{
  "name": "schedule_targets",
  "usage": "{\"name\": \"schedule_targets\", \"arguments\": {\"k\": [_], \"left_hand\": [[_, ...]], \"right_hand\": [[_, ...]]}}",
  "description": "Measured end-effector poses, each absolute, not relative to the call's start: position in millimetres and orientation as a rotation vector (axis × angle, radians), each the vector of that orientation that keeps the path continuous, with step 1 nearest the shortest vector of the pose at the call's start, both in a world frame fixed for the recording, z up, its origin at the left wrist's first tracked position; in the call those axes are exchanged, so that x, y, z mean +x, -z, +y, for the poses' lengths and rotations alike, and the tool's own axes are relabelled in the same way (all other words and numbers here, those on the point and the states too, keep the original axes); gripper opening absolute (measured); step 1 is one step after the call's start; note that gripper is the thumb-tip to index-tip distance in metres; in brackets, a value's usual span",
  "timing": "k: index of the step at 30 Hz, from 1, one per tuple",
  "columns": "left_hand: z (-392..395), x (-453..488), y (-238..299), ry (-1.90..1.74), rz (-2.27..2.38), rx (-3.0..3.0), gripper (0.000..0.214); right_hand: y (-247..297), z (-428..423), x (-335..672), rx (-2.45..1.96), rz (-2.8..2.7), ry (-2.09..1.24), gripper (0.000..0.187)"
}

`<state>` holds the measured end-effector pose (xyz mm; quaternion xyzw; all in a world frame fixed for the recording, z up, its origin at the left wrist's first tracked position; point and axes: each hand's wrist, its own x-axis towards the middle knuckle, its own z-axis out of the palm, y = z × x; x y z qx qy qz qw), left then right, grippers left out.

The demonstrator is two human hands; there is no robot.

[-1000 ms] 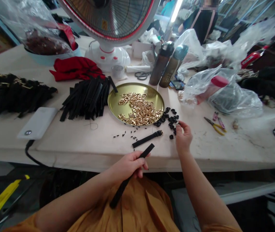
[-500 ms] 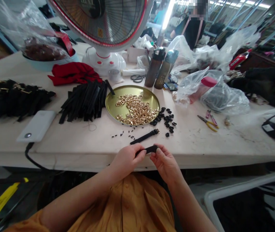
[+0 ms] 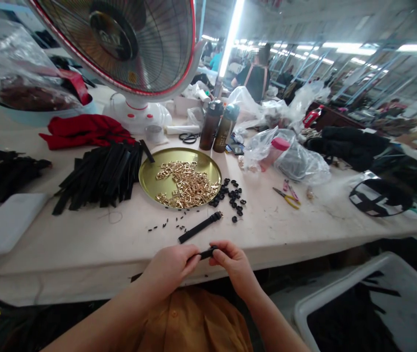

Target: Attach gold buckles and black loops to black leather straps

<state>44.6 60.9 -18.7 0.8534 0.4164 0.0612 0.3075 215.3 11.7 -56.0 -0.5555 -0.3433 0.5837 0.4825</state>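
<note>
A short black strap [image 3: 206, 253] stretches between my two hands at the table's front edge. My left hand [image 3: 177, 261] is closed on its left part, thumb on top. The fingers of my right hand [image 3: 232, 261] pinch its right end, where a small black loop seems to sit; the details are too small to make out. Just beyond lies another black strap [image 3: 200, 228] with a gold buckle at its far end. Small black pieces [image 3: 182, 228] are scattered beside it. Behind these stands a round gold tray [image 3: 147, 183] holding many gold buckles [image 3: 189, 186]. Black rings [image 3: 233, 195] lie to its right.
Black strips [image 3: 100, 176] are piled left of the tray, near a white power bank [image 3: 8, 222]. A fan [image 3: 120, 49] and two bottles [image 3: 217, 128] stand behind. Pliers [image 3: 287, 197] lie to the right. A white bin [image 3: 301, 313] is below the table edge. A person [image 3: 254, 80] is in the background.
The view has turned right and tilted up, so the table things appear further left and lower. Both hands still hold the strap, and my right fingers have shifted around its end.
</note>
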Motion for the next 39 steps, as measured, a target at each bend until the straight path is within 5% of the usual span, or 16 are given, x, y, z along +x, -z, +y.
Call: {"name": "schedule_targets", "arguments": {"k": [7, 11, 18, 28, 39], "left_hand": [[58, 44, 21, -0.147, 1.009, 1.945, 0.025], [55, 39, 19, -0.144, 0.918, 1.614, 0.042], [60, 29, 27, -0.486, 1.005, 1.423, 0.043], [74, 16, 41, -0.581, 1.100, 1.137, 0.028], [67, 12, 47, -0.632, 1.084, 1.163, 0.026]], "right_hand": [[62, 12, 209, -1.339, -0.813, -1.465, 0.021], [66, 15, 206, -1.264, -0.725, -1.485, 0.018], [72, 32, 185, -1.160, -0.925, -1.641, 0.019], [51, 169, 219, -1.878, -1.989, -0.345, 0.013], [65, 183, 215, -2.021, -2.043, -0.382, 0.006]]}}
